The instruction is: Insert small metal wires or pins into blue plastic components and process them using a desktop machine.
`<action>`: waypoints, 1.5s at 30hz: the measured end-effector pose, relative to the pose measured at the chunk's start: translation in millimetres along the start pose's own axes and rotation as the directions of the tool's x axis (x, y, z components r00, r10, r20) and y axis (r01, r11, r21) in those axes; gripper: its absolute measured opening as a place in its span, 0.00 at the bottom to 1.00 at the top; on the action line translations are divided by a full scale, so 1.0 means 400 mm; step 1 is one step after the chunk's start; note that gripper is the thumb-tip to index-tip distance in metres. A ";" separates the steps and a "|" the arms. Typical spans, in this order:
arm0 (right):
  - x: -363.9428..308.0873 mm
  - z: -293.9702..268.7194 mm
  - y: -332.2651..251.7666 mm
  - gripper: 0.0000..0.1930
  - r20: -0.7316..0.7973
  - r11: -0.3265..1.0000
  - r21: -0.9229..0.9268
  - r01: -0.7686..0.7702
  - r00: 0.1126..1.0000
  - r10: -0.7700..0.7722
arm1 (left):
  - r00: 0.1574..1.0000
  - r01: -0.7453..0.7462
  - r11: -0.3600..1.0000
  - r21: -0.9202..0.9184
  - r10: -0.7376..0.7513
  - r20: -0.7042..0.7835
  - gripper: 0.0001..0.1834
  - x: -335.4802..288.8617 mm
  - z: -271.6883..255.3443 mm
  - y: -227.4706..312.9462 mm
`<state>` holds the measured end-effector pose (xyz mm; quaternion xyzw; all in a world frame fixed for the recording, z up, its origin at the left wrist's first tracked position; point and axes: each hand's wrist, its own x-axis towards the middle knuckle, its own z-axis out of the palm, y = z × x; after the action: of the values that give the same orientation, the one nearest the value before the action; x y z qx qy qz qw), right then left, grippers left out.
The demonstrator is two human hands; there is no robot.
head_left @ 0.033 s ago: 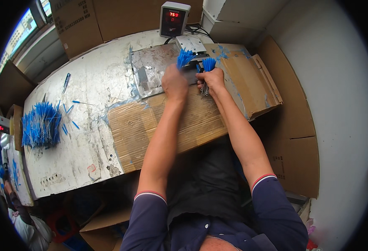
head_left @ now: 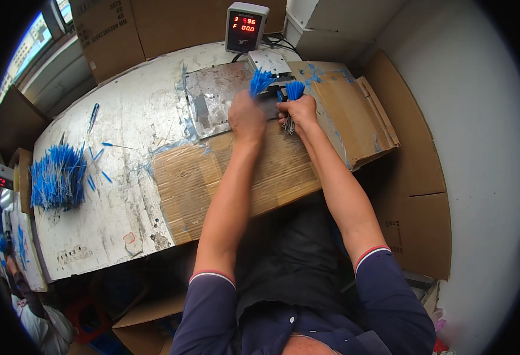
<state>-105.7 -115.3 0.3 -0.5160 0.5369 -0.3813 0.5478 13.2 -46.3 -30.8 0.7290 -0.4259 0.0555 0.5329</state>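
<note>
My left hand (head_left: 248, 118), smeared by motion, is closed around a bundle of blue-tipped wires (head_left: 261, 81); the blue ends fan out above the fist. To its right, my right hand (head_left: 300, 111) grips a second blue-tipped bundle (head_left: 295, 90) upright, its thin metal wires ending in small loops below the fingers. Between the hands lies a dark fixture (head_left: 270, 94), partly hidden by them. Just behind it sits a pale metal box (head_left: 270, 62). A large pile of the same blue-tipped wires (head_left: 58, 176) rests at the far left of the table.
A display box (head_left: 247, 28) with red digits stands at the back. Cardboard (head_left: 195, 189) covers the table's near edge, and a carton (head_left: 354, 118) is at the right. Several loose blue pieces and a pen (head_left: 93, 117) lie at left. Another person's arm (head_left: 20, 278) shows at lower left.
The red digits on the display box have changed, and its lower row now shows more of them. My hands and both bundles look the same.
</note>
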 end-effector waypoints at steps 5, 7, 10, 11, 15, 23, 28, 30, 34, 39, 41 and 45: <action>0.002 0.014 -0.013 0.08 -0.055 0.998 -0.058 -0.005 0.998 0.002 | 0.996 -0.061 0.998 0.020 0.062 -0.059 0.04 0.003 0.010 -0.005; -0.013 0.016 -0.013 0.07 -0.048 1.000 0.002 0.001 0.999 0.000 | 0.995 -0.069 0.997 0.020 0.070 -0.070 0.04 0.004 0.007 -0.010; -0.027 -0.001 -0.004 0.07 -0.006 0.985 0.172 0.015 1.000 -0.014 | 0.997 -0.067 0.997 0.027 0.068 -0.042 0.05 0.000 0.005 -0.007; -0.030 -0.011 0.000 0.07 0.032 0.959 0.282 0.019 0.999 -0.029 | 0.998 -0.060 0.996 0.064 0.060 0.006 0.05 -0.001 0.004 -0.006; -0.046 -0.042 0.019 0.07 0.148 0.903 0.429 -0.040 0.989 -0.026 | 0.996 -0.077 0.995 0.056 0.074 0.055 0.06 -0.005 -0.001 0.000; -0.046 -0.054 0.020 0.08 0.073 0.901 0.431 -0.043 0.997 0.012 | 0.992 -0.059 0.995 0.083 0.049 0.115 0.07 0.000 0.004 0.006; -0.065 -0.037 0.005 0.06 0.087 0.949 0.305 -0.081 0.995 0.057 | 0.993 -0.080 0.993 0.085 0.072 0.094 0.07 -0.003 -0.001 0.001; -0.064 -0.035 -0.001 0.05 0.085 0.958 0.273 -0.093 0.994 0.072 | 0.983 -0.157 0.977 0.141 0.141 0.117 0.07 -0.008 -0.002 0.004; -0.053 -0.022 -0.013 0.04 0.025 0.976 0.189 -0.103 0.995 0.100 | 0.981 -0.155 0.974 0.164 0.132 0.140 0.09 -0.008 -0.004 0.003; -0.034 -0.008 -0.017 0.04 -0.034 0.988 0.130 -0.087 0.995 0.092 | 0.999 -0.020 0.990 0.141 0.015 0.036 0.07 -0.005 -0.003 0.010; -0.034 0.001 -0.022 0.04 -0.048 0.993 0.072 -0.089 0.995 0.093 | 1.000 -0.005 0.992 0.128 0.003 0.014 0.07 -0.003 -0.006 0.008; -0.037 0.006 -0.016 0.04 -0.054 0.995 0.072 -0.070 0.996 0.074 | 0.999 0.017 0.994 0.110 -0.012 -0.044 0.07 -0.003 -0.008 0.003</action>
<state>-104.3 -101.5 9.1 -0.4658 0.5570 -0.3943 0.5633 13.0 -43.3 -29.2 0.7589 -0.4053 0.0910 0.5015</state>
